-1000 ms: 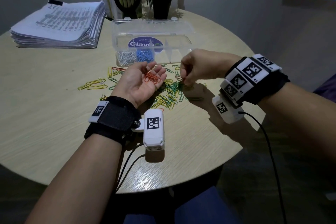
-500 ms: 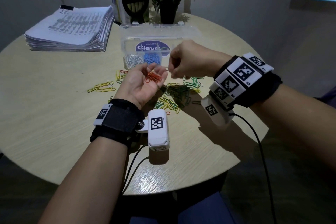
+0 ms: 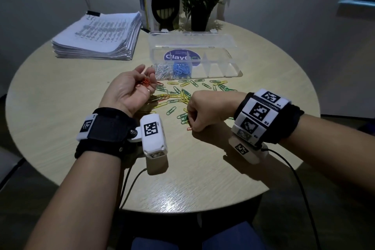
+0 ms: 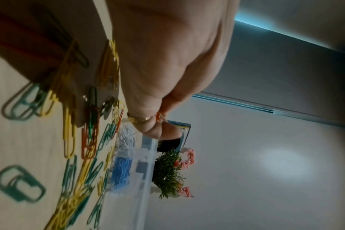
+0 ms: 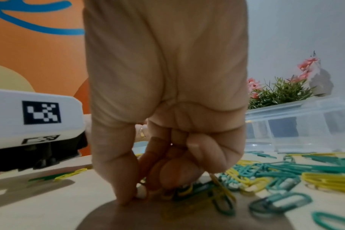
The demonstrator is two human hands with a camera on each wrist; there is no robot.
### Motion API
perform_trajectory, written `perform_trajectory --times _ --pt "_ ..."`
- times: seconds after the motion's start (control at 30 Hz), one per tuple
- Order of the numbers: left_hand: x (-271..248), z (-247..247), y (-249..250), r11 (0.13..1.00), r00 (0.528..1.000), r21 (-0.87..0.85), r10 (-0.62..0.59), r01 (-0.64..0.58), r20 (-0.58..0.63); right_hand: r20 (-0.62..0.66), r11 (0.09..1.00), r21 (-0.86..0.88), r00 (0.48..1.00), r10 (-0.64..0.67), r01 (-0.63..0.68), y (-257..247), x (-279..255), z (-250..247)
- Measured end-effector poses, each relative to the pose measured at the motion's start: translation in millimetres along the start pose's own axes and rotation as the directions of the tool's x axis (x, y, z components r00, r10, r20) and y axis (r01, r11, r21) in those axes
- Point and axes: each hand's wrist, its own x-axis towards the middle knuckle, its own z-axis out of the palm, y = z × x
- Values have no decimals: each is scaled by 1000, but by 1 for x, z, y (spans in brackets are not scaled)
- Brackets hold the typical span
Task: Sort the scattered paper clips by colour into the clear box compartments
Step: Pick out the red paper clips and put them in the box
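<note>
Down comes the right hand (image 3: 199, 114) from up beside the left palm to the near edge of the scattered paper clips (image 3: 183, 95) on the tabletop (image 3: 60, 128), fingertips (image 5: 126, 197) curled tight and pressed to the surface beside a lone orange clip (image 3: 189, 129). From the wrist view the thumb and forefinger are closing on something small, but whether that clip is actually pinched I cannot tell.

Over on the other side, the left hand (image 3: 129, 91) sits palm up, fingers loosely cupped round a little heap of orange clips (image 3: 145, 83). That grip is only a cradle, not a clench.

Up ahead, the clear box (image 3: 203, 46) stands open just beyond the scatter, white clips (image 3: 163, 70) in its leftmost compartment and blue clips (image 3: 181, 69) in the next; the compartments to the right look bare.

The risks now: a thin clip lying flat can skate away under the fingertips, and green and yellow ones lie tangled right by the knuckles, so a stray could hitch a ride. Any tilt of that cupped left palm would spill the orange haul back into the mix.
</note>
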Motion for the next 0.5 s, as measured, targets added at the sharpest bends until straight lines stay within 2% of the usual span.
perform_trajectory --times 0.1,0.2,0.33,0.5 --pt "4 -4 2 999 1000 -38 -6 5 -30 -11 1000 2 1000 -14 14 -3 1 -9" --pt "8 -9 1 998 999 -68 -6 2 -48 -113 996 83 993 -33 42 -7 13 -23" --pt "12 -9 0 990 998 -138 21 -29 -63 -261 996 70 965 -36 56 -17 47 -29" --pt "12 -10 1 985 998 -170 20 -30 -61 -254 997 -37 964 -73 66 -33 79 -26"
